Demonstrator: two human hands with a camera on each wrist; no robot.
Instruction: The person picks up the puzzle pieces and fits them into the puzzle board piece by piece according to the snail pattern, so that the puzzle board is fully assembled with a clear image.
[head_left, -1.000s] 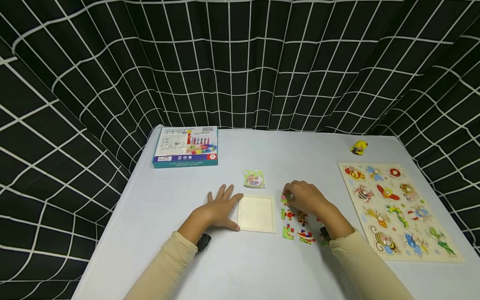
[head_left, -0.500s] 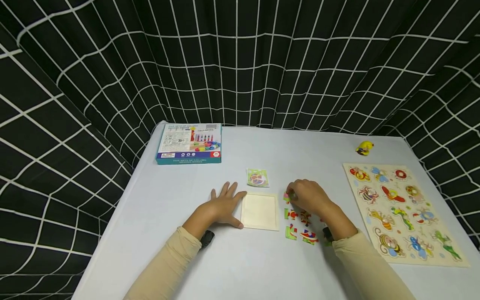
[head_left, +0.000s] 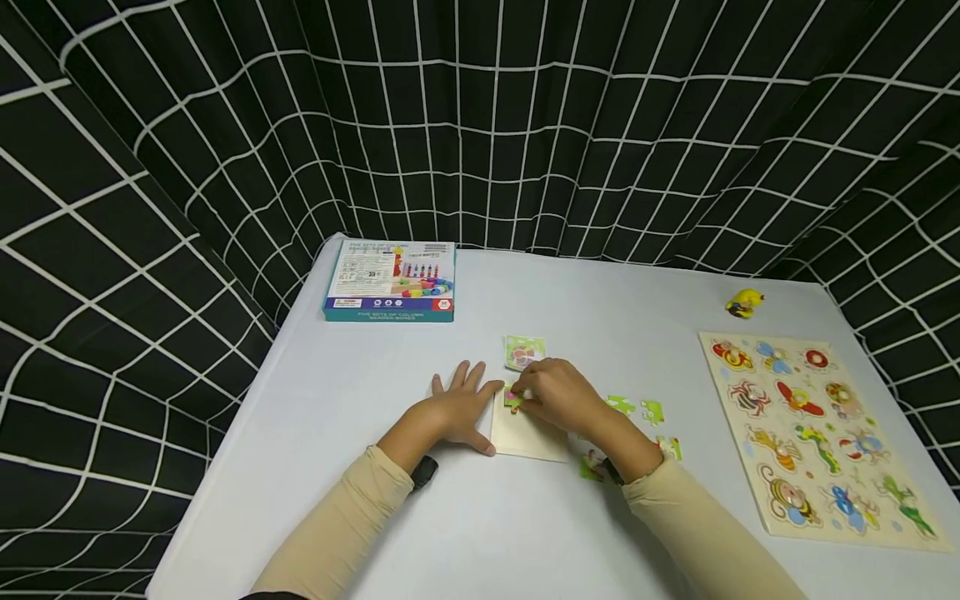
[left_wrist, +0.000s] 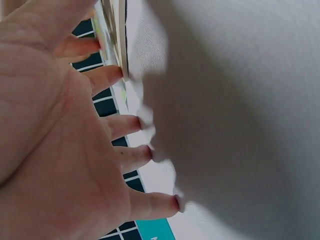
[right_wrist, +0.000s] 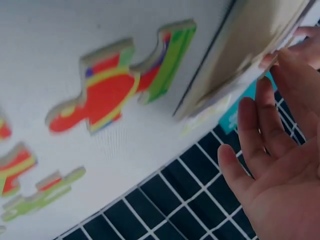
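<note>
My left hand [head_left: 452, 414] rests on the table with fingers spread, its thumb and index finger touching the left edge of a square wooden puzzle tray [head_left: 525, 439]. Thumb and fingers of my right hand [head_left: 561, 396] pinch a green and pink jigsaw piece [head_left: 512, 399] at the tray's upper left corner. Whether the piece lies flat is unclear. Several loose jigsaw pieces [head_left: 620, 405] lie right of the tray, some hidden under the right forearm. A red and green piece [right_wrist: 112, 92] shows large in the right wrist view. Fingertips [left_wrist: 145, 153] of the left hand meet the table cloth.
A small picture packet [head_left: 522, 352] lies just behind the tray. Far left is a flat toy box [head_left: 392, 282]. On the right lies a large insect peg puzzle board [head_left: 817, 442], with a small yellow toy [head_left: 745, 303] behind it. A black gridded curtain [head_left: 525, 125] surrounds the table.
My right hand has carried the green and pink jigsaw piece leftward from the loose pieces onto the tray's upper left corner. My left hand keeps its place by the tray. The head view shifted slightly.
</note>
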